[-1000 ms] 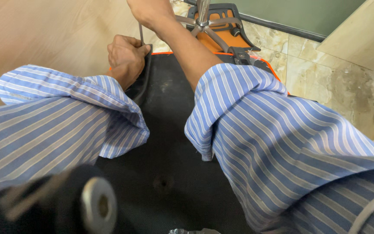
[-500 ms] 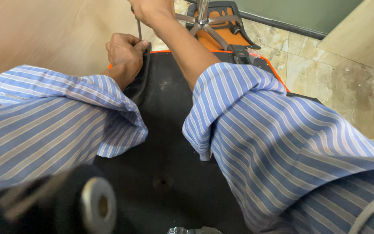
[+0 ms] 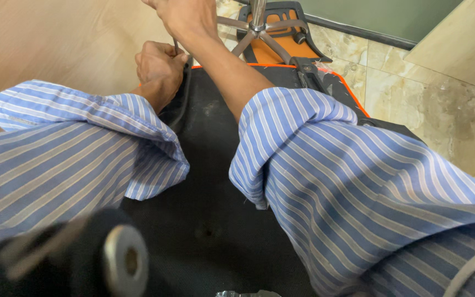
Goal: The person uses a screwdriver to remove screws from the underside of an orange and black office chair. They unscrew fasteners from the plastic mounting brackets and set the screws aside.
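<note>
A black chair seat (image 3: 215,176) lies underside up in front of me, with orange trim along its far edge. My left hand (image 3: 158,69) is curled over the black curved part (image 3: 181,99) at the seat's far left edge. My right hand (image 3: 185,16), at the top of the view, is closed on a thin metal key tool (image 3: 176,45) that stands upright just beside my left hand. Both forearms come out of rolled blue striped sleeves.
A chrome chair base with a central column (image 3: 257,22) lies on an orange and black chair part (image 3: 273,52) beyond the seat. A light wooden panel (image 3: 56,44) stands at left, marble floor tiles (image 3: 413,93) at right. A black knob with a metal disc (image 3: 125,261) sits near me.
My right hand has lifted slightly up and left with the tool. My right sleeve has shifted left. My left hand stays on the seat's edge.
</note>
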